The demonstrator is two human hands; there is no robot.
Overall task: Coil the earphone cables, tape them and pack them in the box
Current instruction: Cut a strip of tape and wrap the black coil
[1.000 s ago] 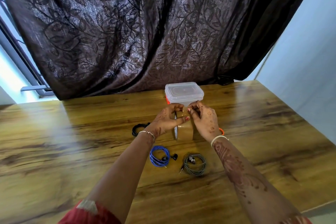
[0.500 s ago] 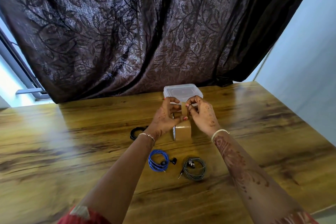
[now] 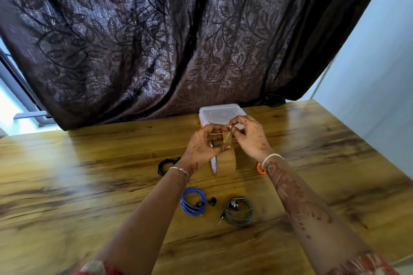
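Strip of tape [image 3: 228,137] ran upward from the roll [image 3: 225,164], which we clasped on edge in our left grip [image 3: 201,147]; our right grip [image 3: 250,138] pinched its free end. Coiled blue earphones [image 3: 193,201] lay nearer us on the desk [image 3: 89,174].

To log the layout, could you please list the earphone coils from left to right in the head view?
black coil → blue coil → grey coil → orange cable, only partly visible
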